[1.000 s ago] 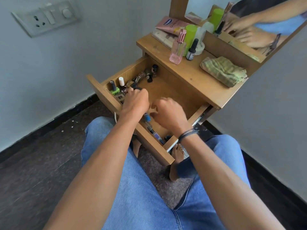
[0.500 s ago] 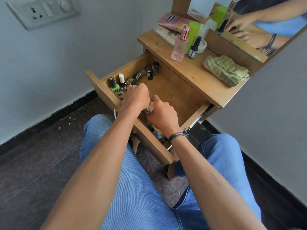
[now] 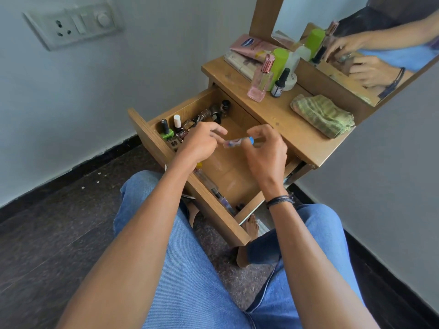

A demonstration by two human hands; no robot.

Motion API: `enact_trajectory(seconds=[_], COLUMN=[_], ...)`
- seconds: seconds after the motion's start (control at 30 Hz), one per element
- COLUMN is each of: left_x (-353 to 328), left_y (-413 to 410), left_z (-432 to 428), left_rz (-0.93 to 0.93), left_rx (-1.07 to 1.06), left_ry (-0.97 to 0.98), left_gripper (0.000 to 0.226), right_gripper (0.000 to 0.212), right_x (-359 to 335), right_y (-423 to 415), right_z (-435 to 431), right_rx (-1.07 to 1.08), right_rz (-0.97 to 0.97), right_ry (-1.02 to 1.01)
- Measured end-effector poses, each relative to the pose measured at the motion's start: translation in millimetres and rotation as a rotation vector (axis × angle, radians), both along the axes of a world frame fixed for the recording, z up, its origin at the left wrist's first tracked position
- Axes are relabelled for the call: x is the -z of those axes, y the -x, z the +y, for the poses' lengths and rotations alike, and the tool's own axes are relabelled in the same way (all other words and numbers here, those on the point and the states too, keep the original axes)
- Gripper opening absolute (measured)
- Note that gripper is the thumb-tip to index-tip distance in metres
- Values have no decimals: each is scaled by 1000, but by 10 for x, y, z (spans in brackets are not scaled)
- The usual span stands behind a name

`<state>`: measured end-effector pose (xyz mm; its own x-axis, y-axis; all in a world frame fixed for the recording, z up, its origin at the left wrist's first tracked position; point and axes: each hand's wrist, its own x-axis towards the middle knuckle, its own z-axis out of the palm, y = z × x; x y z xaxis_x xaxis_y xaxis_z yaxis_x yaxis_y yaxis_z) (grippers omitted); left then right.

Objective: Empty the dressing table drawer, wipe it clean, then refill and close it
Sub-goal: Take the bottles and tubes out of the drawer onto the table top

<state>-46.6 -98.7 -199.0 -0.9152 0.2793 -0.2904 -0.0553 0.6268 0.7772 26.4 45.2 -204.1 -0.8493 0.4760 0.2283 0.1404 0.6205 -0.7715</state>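
The wooden drawer (image 3: pixel 215 206) of the dressing table stands pulled open over my knees. Above its middle I hold a small clear tube with a blue cap (image 3: pixel 238 141) level between both hands. My right hand (image 3: pixel 267 154) pinches the blue-capped end, and my left hand (image 3: pixel 202 144) pinches the other end. Several nail polish bottles (image 3: pixel 169 131) crowd the drawer's far left corner. A few pens or slim tubes (image 3: pixel 213 187) lie along the inside of the front panel. The drawer floor between them is bare wood.
On the table top (image 3: pixel 280 119) lie a folded green checked cloth (image 3: pixel 323 115), a pink perfume bottle (image 3: pixel 260 79), a small dark dropper bottle (image 3: pixel 280 83), a green bottle and a pink tube (image 3: pixel 254 47). A mirror (image 3: pixel 356 43) stands behind. A wall socket (image 3: pixel 71 22) is at upper left.
Both hands were down in the drawer, close together. They have risen above it and now hold the blue-capped tube between them.
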Motion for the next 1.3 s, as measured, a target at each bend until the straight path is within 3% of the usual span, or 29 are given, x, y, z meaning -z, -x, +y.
enact_trajectory(seconds=[0.27,0.57,1.0,1.13,1.3], left_x=[27,92,152,145,131], left_y=[82,101,138,123,117], left_z=[-7,7,7,11,5], left_rz=[36,48,67,60,62], left_rx=[1,41,55,51,50], left_ry=[-29,-15,-17,-16,-9], left_gripper=[40,32,27,26,26], right_gripper=[14,26,67,65,47], right_x=[-554,-604,-313,-300,-300], right_y=[333,706,826,804,757], right_z=[410,614,668,668,641], right_rx=[145,120,46,55,98], right_rz=[336,200,147,169,262], right_ry=[-39,-96,19,15,16])
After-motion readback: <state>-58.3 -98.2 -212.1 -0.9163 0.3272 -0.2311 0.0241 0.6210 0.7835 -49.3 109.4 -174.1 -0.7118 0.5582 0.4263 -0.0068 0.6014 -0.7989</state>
